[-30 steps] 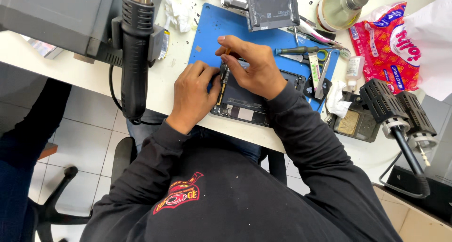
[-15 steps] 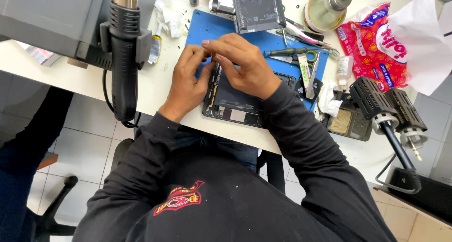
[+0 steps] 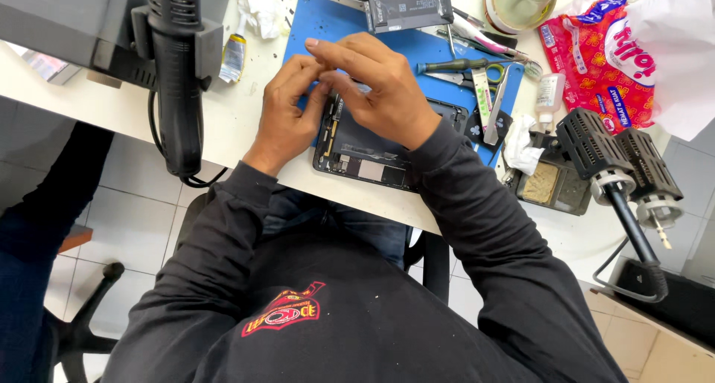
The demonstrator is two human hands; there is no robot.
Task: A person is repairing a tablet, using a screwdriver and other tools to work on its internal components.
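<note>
Blue mat (image 3: 417, 51) on the worktop (image 3: 246, 107) carries the opened tablet (image 3: 372, 148), where your left hand (image 3: 287, 111) and right hand (image 3: 380, 85) pinch something too small to tell, so a slip could likely damage fragile internals.

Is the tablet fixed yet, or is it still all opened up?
Not fixed yet. Done: the tablet lies open on the blue mat, its inside parts showing, and a dark flat part rests apart at the mat's top edge. In hand: the left hand and right hand meet fingertip to fingertip over its top edge, pinching something too small to tell. Left: it is not closed up; screwdriver and scissors lie out.
</note>
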